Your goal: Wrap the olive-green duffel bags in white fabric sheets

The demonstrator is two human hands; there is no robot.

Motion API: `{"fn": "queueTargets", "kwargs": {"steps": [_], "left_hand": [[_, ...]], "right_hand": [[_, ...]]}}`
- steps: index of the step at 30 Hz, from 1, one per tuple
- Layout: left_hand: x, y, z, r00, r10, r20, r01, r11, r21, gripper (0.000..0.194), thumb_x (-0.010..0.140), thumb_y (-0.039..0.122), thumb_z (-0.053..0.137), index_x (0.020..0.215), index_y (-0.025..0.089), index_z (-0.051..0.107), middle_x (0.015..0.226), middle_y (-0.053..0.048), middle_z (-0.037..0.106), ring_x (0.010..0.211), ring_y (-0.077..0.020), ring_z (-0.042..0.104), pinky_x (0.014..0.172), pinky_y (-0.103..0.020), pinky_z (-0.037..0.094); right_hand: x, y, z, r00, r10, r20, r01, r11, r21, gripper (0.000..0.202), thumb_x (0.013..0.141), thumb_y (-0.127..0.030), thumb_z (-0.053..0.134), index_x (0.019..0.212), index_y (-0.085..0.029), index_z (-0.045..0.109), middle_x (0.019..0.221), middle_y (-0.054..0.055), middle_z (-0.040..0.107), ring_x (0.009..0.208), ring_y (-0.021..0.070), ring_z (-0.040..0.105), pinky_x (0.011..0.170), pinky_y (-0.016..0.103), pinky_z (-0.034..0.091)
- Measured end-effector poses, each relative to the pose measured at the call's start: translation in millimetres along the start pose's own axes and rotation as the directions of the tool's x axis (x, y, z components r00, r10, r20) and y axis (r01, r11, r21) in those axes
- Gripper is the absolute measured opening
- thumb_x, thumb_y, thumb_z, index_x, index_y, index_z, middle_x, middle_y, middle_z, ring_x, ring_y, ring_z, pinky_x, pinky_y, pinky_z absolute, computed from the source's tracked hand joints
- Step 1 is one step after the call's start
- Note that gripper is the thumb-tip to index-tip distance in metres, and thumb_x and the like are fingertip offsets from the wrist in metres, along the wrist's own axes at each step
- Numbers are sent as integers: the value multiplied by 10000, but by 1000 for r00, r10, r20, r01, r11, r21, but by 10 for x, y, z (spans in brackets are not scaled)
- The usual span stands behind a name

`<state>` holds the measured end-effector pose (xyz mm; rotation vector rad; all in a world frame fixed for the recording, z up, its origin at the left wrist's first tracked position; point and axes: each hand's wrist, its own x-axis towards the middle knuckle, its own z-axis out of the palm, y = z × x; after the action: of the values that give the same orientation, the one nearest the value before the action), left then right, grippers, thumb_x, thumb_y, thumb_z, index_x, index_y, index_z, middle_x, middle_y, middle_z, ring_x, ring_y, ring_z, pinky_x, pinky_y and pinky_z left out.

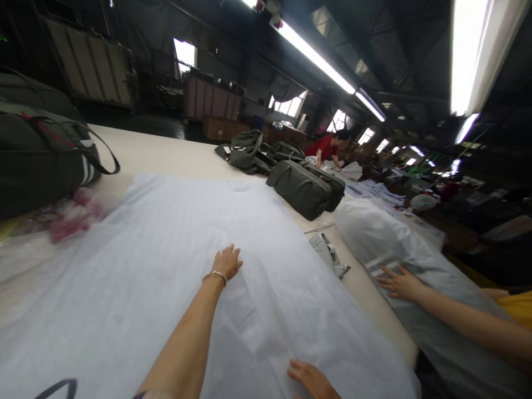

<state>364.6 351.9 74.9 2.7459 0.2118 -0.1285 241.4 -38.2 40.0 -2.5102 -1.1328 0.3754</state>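
A large translucent white plastic sheet (166,244) covers much of the table in front of me, with creases near its middle. My left hand (228,262), a bracelet at its wrist, lies on the sheet with its fingers stretched forward and holds nothing. At the bottom edge my right hand (312,379) rests against the sheet's lower right part. Its visible fingers are extended and apart; the rest is cut off by the frame. Beyond the sheet's right side lies a tape dispenser (326,249), on the table.
Dark green bags (299,188) stand at the table's far side; a bigger dark bag (41,149) sits at left beside crumpled plastic (78,216). On the right, a co-worker's hand (401,282) presses a plastic-covered bundle (386,238). Farther back, a person in red (326,147) bends over.
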Motion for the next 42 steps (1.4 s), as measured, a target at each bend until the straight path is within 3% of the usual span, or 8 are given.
{"fn": "queueTargets", "kwargs": {"steps": [6, 9, 12, 17, 26, 33, 38, 42], "left_hand": [[-881, -235, -342, 996, 15, -90, -6, 996, 89, 471, 959, 307, 413, 1415, 188, 434, 1541, -104, 338, 1434, -257, 277, 1174, -495, 223], [-1461, -479, -68, 995, -11, -100, 25, 989, 144, 538, 937, 413, 454, 1451, 274, 372, 1564, -51, 272, 1459, -287, 193, 1174, -571, 160], [-1735, -645, 354, 997, -69, -47, 76, 983, 164, 599, 914, 508, 442, 1467, 329, 297, 1572, -23, 218, 1464, -307, 158, 1158, -626, 125], [-1454, -722, 658, 992, -100, -82, 111, 983, 143, 637, 900, 583, 405, 1468, 321, 289, 1576, -39, 210, 1465, -333, 135, 1146, -657, 63], [-597, -992, 371, 979, -152, -137, 172, 974, 150, 643, 905, 561, 423, 1476, 295, 296, 1586, -47, 185, 1471, -330, 114, 1146, -648, 42], [-115, -1245, 99, 964, -228, -139, 247, 958, 144, 649, 886, 534, 459, 1462, 256, 345, 1569, -89, 246, 1458, -348, 166, 1132, -676, 79], [-217, -1154, 10, 970, -203, -137, 224, 961, 160, 630, 880, 395, 502, 1468, 241, 336, 1564, -118, 262, 1456, -320, 191, 1148, -632, 135], [-631, -778, 142, 995, -69, -73, 77, 990, 115, 572, 930, 489, 428, 1469, 340, 307, 1576, -28, 254, 1467, -260, 170, 1176, -566, 151]], "right_hand": [[-10, -44, -31, 999, 14, -42, -17, 998, -63, 538, 857, -316, 630, 1381, -278, 514, 1413, 66, 520, 1288, 268, 517, 1072, 385, 459], [61, 28, 35, 996, -51, -74, 39, 987, -156, 661, 898, -409, 572, 1488, -266, 310, 1512, 78, 366, 1390, 315, 360, 1129, 521, 358], [267, 117, 171, 991, -62, -116, 35, 975, -221, 723, 924, -487, 509, 1517, -276, 155, 1541, 86, 289, 1415, 345, 295, 1124, 607, 316], [754, 132, 263, 997, -14, -74, -3, 974, -225, 686, 960, -508, 415, 1520, -264, 105, 1565, 68, 236, 1443, 319, 235, 1146, 613, 274], [1728, 368, 338, 989, 1, -148, -42, 960, -275, 588, 936, -146, 327, 1507, -248, 236, 1566, 38, 267, 1457, 264, 214, 1188, 565, 204], [2567, 522, 265, 985, -107, -134, 66, 957, -281, 623, 906, -178, 422, 1507, -235, 270, 1570, 63, 257, 1463, 283, 194, 1200, 554, 130], [2914, 302, -119, 1000, -11, -29, 4, 979, -204, 596, 877, -212, 475, 1464, -177, 378, 1532, 113, 350, 1438, 290, 280, 1180, 560, 173], [2551, 239, -454, 994, -1, -106, -8, 996, -88, 468, 877, -299, 543, 1326, -164, 549, 1378, 135, 566, 1309, 269, 490, 1152, 511, 278]]}}
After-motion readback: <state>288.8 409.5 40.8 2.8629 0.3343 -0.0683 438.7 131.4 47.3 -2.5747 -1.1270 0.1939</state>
